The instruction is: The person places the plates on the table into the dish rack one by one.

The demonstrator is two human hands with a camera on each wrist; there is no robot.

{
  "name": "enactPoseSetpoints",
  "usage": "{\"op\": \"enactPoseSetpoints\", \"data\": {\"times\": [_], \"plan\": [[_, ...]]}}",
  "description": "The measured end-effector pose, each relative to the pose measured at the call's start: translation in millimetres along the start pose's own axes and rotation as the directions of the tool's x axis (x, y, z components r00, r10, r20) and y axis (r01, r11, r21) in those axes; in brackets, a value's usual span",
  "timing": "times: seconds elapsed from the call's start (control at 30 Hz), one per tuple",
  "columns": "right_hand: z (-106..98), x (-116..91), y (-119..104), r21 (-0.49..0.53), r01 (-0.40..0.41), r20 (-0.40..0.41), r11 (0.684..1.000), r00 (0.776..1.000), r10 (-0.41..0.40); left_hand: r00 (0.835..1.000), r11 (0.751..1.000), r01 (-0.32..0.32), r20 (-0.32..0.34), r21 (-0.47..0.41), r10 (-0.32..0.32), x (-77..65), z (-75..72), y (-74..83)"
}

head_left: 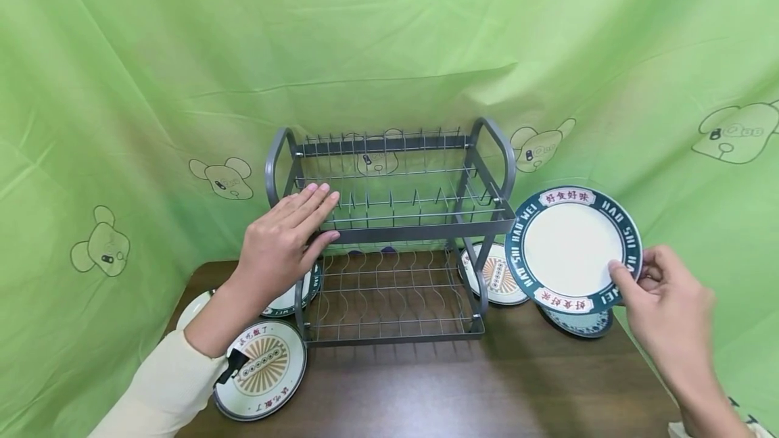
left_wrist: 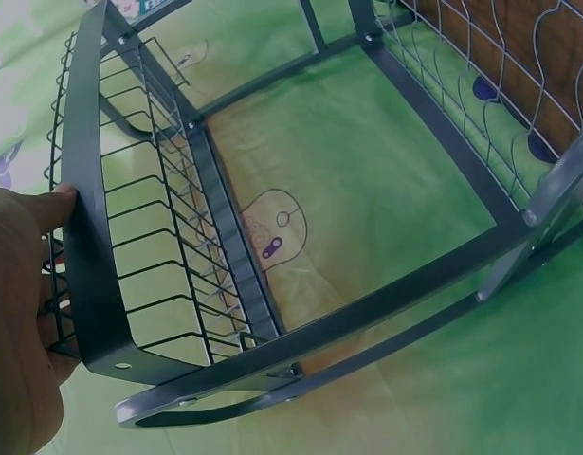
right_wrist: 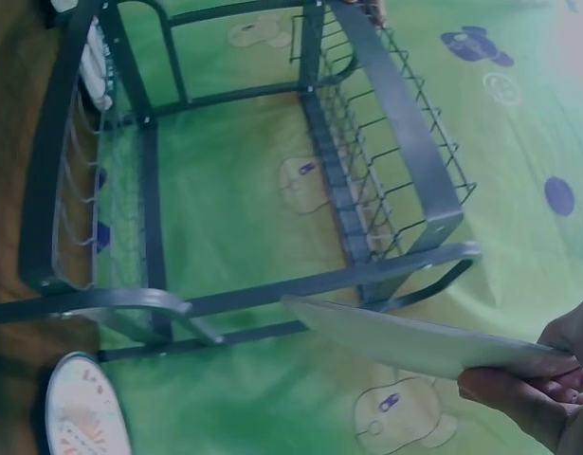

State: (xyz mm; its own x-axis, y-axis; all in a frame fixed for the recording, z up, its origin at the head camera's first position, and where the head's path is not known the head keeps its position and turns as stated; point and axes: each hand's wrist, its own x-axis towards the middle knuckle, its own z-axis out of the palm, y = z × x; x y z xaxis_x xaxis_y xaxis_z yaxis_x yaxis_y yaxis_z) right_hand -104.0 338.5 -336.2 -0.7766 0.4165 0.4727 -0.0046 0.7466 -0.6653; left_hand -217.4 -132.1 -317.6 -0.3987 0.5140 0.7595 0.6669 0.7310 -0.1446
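Observation:
My left hand (head_left: 282,235) rests at the front left of the upper tier of a grey two-tier dish rack (head_left: 414,230). Its fingers lie nearly straight over the wires, and in the left wrist view the thumb touches the front rail (left_wrist: 87,218). To the right of the rack, my right hand (head_left: 672,309) pinches a white plate (head_left: 572,249) with a dark green lettered rim, thumb on its face. That plate (right_wrist: 414,341) appears nearly edge-on in the right wrist view, apart from the table. Both rack tiers hold no dishes.
Left of the rack lie a sunburst-patterned plate (head_left: 262,380), a green-rimmed plate (head_left: 286,301) and a partly hidden white dish (head_left: 193,309). To its right are another sunburst plate (head_left: 496,276) and a blue-patterned dish (head_left: 578,323). Green cloth (head_left: 389,39) hangs behind the brown table (head_left: 414,391).

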Motion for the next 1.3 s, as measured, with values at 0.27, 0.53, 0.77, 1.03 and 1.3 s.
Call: {"op": "enactPoseSetpoints", "data": {"times": [0.27, 0.53, 0.77, 1.03, 1.3], "plan": [[2, 6, -17, 0.052, 0.046, -0.156, 0.998, 0.987, -0.038, 1.000, 1.000, -0.009, -0.002, 0.001, 0.009, 0.1, 0.0, -1.6], [3, 7, -25, 0.075, 0.081, -0.231, 0.994, 0.971, -0.062, 1.000, 1.000, 0.010, 0.004, -0.018, -0.010, 1.3, 0.4, -1.0], [3, 11, -40, 0.071, 0.101, -0.298, 0.992, 0.952, -0.075, 1.000, 0.999, 0.021, 0.003, -0.025, -0.021, 1.7, -1.0, -0.8], [3, 18, -56, 0.055, 0.168, -0.380, 0.984, 0.915, -0.135, 1.000, 0.999, 0.023, -0.004, -0.026, -0.023, 0.8, -0.8, -1.1], [6, 22, -57, 0.118, 0.232, -0.416, 0.966, 0.895, -0.164, 1.000, 0.999, 0.024, -0.003, -0.025, -0.024, 1.0, 0.2, -1.0]]}}
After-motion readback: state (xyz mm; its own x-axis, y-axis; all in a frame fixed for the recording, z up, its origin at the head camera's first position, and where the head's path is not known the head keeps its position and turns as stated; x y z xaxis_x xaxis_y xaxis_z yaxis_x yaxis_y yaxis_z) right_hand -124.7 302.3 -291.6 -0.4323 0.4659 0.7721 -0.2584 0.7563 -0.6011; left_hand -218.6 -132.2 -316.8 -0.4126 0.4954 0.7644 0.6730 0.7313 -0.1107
